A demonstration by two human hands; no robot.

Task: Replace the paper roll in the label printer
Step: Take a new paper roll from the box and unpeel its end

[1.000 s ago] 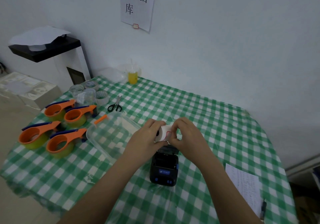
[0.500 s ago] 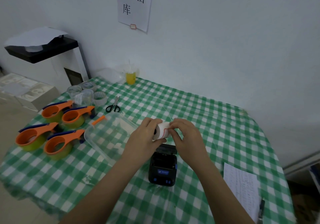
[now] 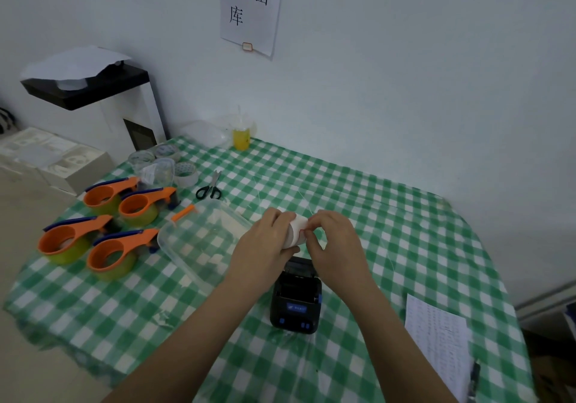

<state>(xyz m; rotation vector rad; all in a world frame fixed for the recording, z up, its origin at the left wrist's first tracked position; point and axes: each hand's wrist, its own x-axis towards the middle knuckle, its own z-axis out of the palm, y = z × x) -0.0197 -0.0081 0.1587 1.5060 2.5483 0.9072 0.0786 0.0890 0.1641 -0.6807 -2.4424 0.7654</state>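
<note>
Clutter on the checked table (image 3: pixel 405 246)

Four tape dispensers (image 3: pixel 103 228) are grouped at left, beside a clear tub (image 3: pixel 199 240); scissors (image 3: pixel 209 188), a yellow cup (image 3: pixel 241 137) and a printed sheet (image 3: pixel 439 334) are seen.

clear plastic tub (image 3: pixel 199 243) crowding left of label printer (image 3: pixel 296 299), bare cloth right, paper sheet (image 3: pixel 436 337) farther right

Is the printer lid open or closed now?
Open. The printer shows its dark empty bay, lid tilted back; both hands hold the roll above it.
</note>
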